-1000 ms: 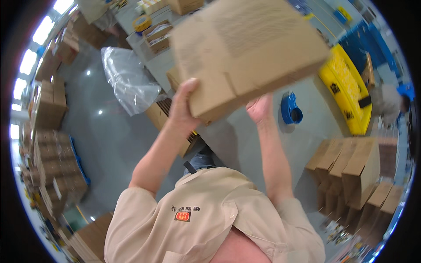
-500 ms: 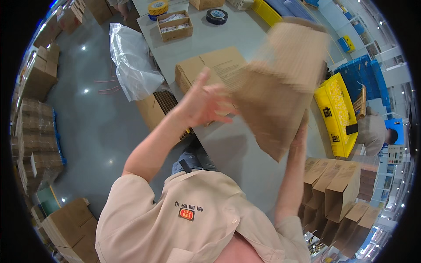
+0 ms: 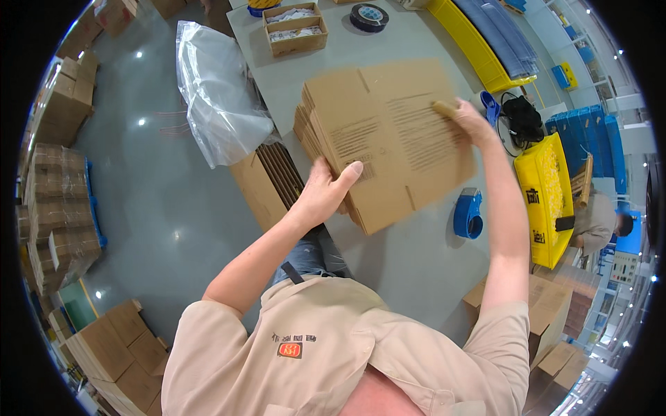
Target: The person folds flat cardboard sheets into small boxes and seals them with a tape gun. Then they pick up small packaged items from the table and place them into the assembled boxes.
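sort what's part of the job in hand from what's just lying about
Job in hand: flattened carton, left hand and right hand at its edges; flat cartons beneath it.

Apparently just lying about, untouched: blue tape dispenser, dark tape roll, clear plastic bag.

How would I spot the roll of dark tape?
Start with the big grey table and look past the flattened boxes toward the top of the picture. There, just right of a small open box with two compartments, lies the roll of dark tape. Its dark, round ring sets it apart from that square-cornered box.
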Demonstrator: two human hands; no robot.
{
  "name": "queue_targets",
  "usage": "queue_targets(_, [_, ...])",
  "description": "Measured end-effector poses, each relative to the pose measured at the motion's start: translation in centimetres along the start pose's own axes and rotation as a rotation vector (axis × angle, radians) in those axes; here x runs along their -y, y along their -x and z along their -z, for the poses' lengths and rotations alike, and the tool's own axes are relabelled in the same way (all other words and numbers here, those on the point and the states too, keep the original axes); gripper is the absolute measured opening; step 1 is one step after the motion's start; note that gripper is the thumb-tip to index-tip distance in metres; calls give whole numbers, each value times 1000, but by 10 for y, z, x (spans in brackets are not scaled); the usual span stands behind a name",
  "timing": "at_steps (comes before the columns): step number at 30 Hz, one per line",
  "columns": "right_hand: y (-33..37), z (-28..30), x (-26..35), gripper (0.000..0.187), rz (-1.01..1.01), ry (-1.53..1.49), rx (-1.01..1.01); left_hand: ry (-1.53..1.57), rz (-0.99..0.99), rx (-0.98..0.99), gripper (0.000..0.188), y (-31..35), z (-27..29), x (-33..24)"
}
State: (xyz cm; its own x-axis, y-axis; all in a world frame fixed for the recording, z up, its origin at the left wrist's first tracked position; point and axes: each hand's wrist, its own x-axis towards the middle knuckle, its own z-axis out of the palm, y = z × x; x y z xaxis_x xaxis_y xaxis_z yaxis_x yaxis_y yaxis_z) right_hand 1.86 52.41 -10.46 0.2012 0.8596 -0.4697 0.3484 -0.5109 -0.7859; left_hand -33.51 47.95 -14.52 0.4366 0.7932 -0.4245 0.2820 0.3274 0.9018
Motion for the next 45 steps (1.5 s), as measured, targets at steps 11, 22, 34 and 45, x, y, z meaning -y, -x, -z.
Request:
queue_targets(11, [-56,36,-175,67,-222,-633,-101,512,322,-354,90,-36,-13,78])
queue_targets(22, [4,-68,-237,52,-195,-913,-354,686,331,-6,84,-83,38,102])
queue_targets(34, [149,-60,-255,62,-217,618,-1257,-937,-673,-6,81,18,29,-68])
queue_targets(45, [208,-64,-295,25,-65,345,-1239,-1328,-707,73,64,31,-5,-58])
